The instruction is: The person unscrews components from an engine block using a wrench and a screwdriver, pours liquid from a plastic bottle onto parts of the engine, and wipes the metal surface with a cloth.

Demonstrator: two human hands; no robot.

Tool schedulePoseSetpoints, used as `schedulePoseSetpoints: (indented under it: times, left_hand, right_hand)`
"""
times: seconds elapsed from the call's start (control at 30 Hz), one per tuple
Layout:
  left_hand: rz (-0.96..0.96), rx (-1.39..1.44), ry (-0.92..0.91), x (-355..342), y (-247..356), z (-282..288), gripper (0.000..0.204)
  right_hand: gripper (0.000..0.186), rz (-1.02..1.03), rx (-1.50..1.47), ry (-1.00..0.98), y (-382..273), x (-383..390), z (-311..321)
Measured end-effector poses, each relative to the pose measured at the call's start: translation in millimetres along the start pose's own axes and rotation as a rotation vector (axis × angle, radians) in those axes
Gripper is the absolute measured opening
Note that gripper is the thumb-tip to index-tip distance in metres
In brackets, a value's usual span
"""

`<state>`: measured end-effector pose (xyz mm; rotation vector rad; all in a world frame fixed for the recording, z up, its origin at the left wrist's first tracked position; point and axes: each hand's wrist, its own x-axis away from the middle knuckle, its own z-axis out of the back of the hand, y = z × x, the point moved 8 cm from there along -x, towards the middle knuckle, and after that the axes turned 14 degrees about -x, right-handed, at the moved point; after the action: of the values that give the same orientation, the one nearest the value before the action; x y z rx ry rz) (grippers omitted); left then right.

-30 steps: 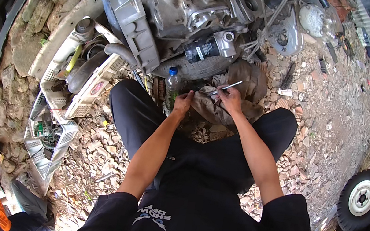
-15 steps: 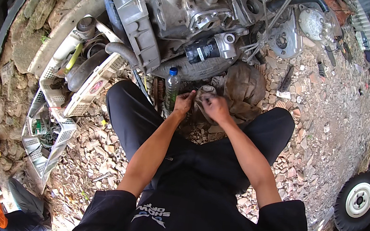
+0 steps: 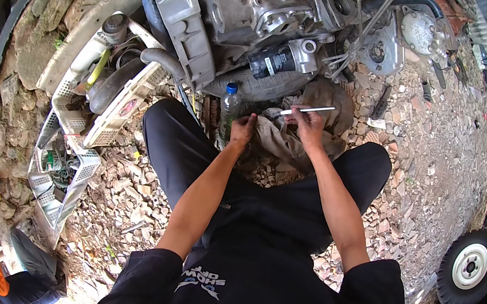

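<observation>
My right hand (image 3: 310, 130) is closed around a thin whitish rod (image 3: 318, 109), which sticks out on both sides of the fingers. Just below and left of that hand lies a crumpled grey-brown rag (image 3: 282, 140). My left hand (image 3: 242, 129) is curled shut with the thumb uppermost, close to the rag's left side; what it holds, if anything, is hidden. Right beside it stands a clear plastic bottle (image 3: 229, 105) with a blue cap, upright. A darker brown cloth (image 3: 338, 106) lies behind my right hand.
Ahead rests a large metal engine (image 3: 245, 9) with a black oil filter (image 3: 270, 64), above a tyre (image 3: 265, 88). To the left are a broken white grille (image 3: 122, 107) and a stone wall (image 3: 44, 18). Stony ground (image 3: 420, 177) spreads right, toward a wheel (image 3: 471, 267). A person (image 3: 33, 278) is at lower left.
My right hand has moved right, away from my left, and the whitish rod now shows in it. More of the grey-brown rag is spread between the hands. The left hand has barely moved.
</observation>
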<state>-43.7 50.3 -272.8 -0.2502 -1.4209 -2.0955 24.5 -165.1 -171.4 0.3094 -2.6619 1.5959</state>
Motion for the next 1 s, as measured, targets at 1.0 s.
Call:
schedulePoseSetpoints:
  times: [1.0]
  left_hand:
    - [-0.054,0.106,-0.065,3.0,-1.5,-2.4,0.042]
  right_hand:
    - [0.018,0.141,0.673,-0.032,23.5,-4.1,-6.5]
